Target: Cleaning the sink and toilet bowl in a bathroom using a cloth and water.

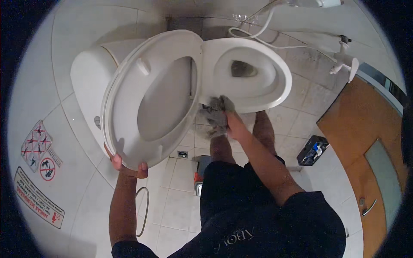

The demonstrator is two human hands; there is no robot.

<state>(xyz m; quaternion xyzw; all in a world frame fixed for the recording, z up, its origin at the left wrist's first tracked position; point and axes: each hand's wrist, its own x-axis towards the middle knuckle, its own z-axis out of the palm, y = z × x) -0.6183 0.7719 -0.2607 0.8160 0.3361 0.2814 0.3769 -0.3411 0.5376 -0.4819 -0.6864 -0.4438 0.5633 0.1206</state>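
My left hand (127,166) grips the outer edge of the raised white toilet seat (129,116) and the lid (158,100) behind it, thumb on the seat side. In my right hand (235,125) is a bunched grey cloth (216,113), somewhat blurred, at the near side of the toilet bowl (284,80) close to the seat hinge. Whether the cloth touches the ceramic cannot be told. Dark-looking water (243,69) lies in the bottom of the bowl. The cistern (85,84) stands behind the lid.
A white hose (267,19) loops beyond the bowl. At the right are a wall-mounted white holder (345,61), a dark box of items (313,150) and a wooden door (348,129). A floor drain (182,154) and a bin-like object (203,167) lie near my legs. Warning signs (36,145) are on the left wall.
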